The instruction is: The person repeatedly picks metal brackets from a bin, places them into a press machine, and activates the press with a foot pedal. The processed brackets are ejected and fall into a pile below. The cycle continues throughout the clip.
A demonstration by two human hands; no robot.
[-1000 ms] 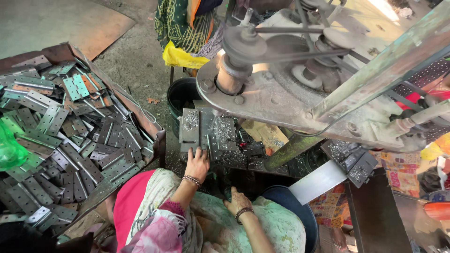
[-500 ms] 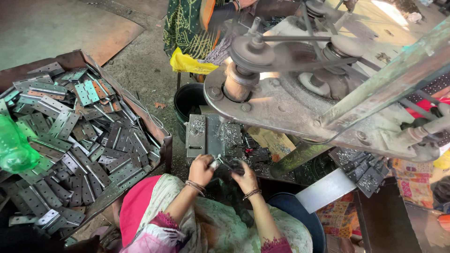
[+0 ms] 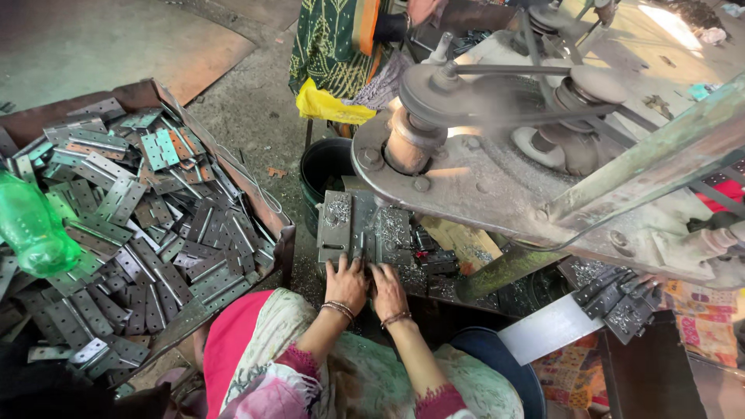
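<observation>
- Landmark: flat grey steel work plate (image 3: 365, 229), strewn with bright metal shavings, set under the front edge of the large grey belt-driven machine (image 3: 497, 178).
- Left hand (image 3: 346, 284): palm down at the near edge of the plate, fingers stretched forward onto it. Thin bangles on the wrist.
- Right hand (image 3: 388, 290): just beside the left, also at the plate's near edge, fingers forward and lightly curled.
- Small dark metal piece (image 3: 362, 250): stands on the plate just ahead of both sets of fingertips, between them. Fingertips appear to touch it; cannot tell whether either hand actually pinches it. Neither hand is closed into a fist.
- Round dark bucket (image 3: 322, 167): behind the plate's far left corner, on the floor.
- Rusty open metal crate (image 3: 272, 213): well to the left of the plate, heaped with flat grey perforated hinge plates (image 3: 155, 225).
- Green plastic bottle (image 3: 32, 229): on the far left of that heap, well away from the plate.
- Another person in green patterned cloth (image 3: 330, 43): beyond the bucket, on the far side of the plate; a yellow bag (image 3: 334, 105) at the cloth's lower edge.
- Stack of dark hinge pieces (image 3: 625, 299): well to the right of the plate, under the machine's body.
</observation>
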